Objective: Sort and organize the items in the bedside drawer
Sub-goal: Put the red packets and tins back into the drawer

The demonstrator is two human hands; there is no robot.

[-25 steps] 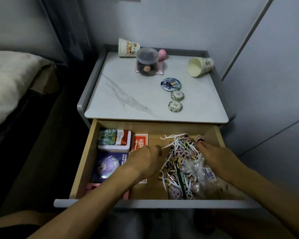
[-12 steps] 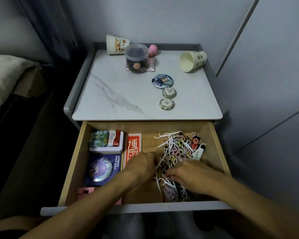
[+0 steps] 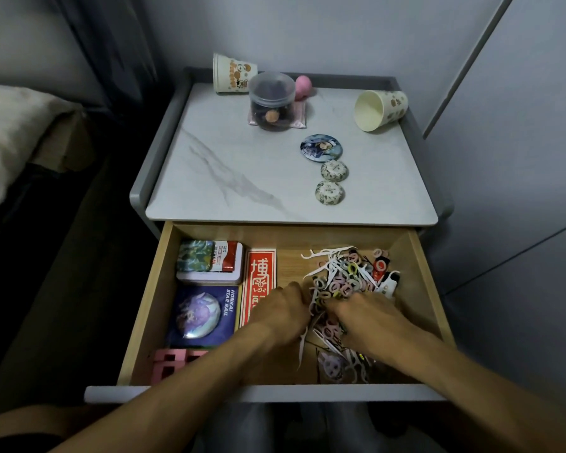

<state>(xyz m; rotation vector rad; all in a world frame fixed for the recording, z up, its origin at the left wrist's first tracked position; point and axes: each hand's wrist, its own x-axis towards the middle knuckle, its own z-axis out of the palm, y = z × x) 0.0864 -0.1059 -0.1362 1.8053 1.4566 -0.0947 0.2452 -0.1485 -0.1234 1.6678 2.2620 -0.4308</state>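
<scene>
The wooden bedside drawer stands pulled out. In its right half lies a tangled pile of small coloured hair ties and white floss picks. My left hand sits at the pile's near left edge, fingers curled into it. My right hand is close beside it on the near side of the pile, its fingers also curled down among the ties. Both sets of fingertips are buried. A white lighter lies at the pile's right edge.
The drawer's left half holds a tin box, a red card box, a blue badge box and a pink item. On the marble top are two paper cups, a clear jar and three round badges.
My right hand has come from the pile's right side to its near middle, close to my left hand. The lighter is now uncovered. The clear plastic bag is out of sight.
</scene>
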